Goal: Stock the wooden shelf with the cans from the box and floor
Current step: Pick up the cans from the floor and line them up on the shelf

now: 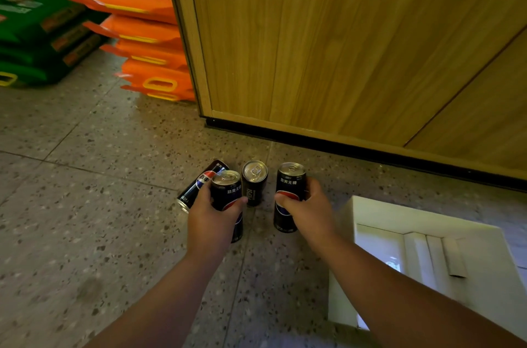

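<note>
Several slim black cola cans stand on the speckled floor in front of the wooden shelf unit point(328, 42). My left hand point(209, 219) grips one upright can point(228, 191) around its body. My right hand point(309, 211) grips another upright can point(289, 185) to the right. Between and behind them a third can point(254, 181) stands upright, untouched. A further can point(204, 179) lies on its side behind my left hand, partly hidden by it. The white box point(379, 211) sits open at the lower right; no cans show inside it.
The shelf unit's wooden side panel with a black base strip point(342, 145) rises straight ahead. Stacked orange bags point(148, 57) and green bags point(42, 34) lie on the floor at the upper left. Bare terrazzo floor point(85, 191) spreads to the left.
</note>
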Tool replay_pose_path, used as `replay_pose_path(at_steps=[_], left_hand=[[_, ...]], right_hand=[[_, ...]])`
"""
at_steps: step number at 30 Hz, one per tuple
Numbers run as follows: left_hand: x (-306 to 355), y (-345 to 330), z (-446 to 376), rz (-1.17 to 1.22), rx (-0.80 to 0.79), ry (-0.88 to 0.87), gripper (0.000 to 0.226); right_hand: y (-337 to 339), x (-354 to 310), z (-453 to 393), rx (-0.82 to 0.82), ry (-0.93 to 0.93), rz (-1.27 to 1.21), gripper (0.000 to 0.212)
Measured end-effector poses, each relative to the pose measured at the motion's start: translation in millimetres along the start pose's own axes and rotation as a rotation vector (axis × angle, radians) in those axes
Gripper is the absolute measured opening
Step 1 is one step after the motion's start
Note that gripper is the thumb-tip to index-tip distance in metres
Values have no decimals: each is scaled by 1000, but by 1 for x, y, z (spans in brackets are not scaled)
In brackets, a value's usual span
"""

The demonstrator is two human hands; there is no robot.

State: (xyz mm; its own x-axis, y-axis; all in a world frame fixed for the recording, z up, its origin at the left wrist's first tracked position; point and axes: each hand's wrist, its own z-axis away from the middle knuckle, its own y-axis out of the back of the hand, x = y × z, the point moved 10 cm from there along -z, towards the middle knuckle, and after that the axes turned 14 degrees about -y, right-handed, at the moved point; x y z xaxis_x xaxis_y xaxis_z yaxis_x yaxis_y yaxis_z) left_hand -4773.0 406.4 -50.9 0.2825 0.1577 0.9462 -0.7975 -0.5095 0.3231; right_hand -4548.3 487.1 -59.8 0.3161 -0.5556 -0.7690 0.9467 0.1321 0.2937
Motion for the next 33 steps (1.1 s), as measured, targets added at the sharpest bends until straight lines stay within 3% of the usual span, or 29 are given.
replay_pose_path(at_steps=[12, 18, 25, 33], left_hand=[[95, 2, -16, 111, 11, -182, 64], [160, 26, -25, 129, 32, -218, 63], [343, 78, -30, 160, 26, -302, 61], [624, 138, -26, 160, -26, -418, 62]], right_hand=[[47, -85, 48, 87, 269, -58, 71], [75, -148, 91, 93, 326, -119, 56], [125, -282, 183, 35, 365, -109, 57], [233, -477, 339, 49, 412, -163, 58]])
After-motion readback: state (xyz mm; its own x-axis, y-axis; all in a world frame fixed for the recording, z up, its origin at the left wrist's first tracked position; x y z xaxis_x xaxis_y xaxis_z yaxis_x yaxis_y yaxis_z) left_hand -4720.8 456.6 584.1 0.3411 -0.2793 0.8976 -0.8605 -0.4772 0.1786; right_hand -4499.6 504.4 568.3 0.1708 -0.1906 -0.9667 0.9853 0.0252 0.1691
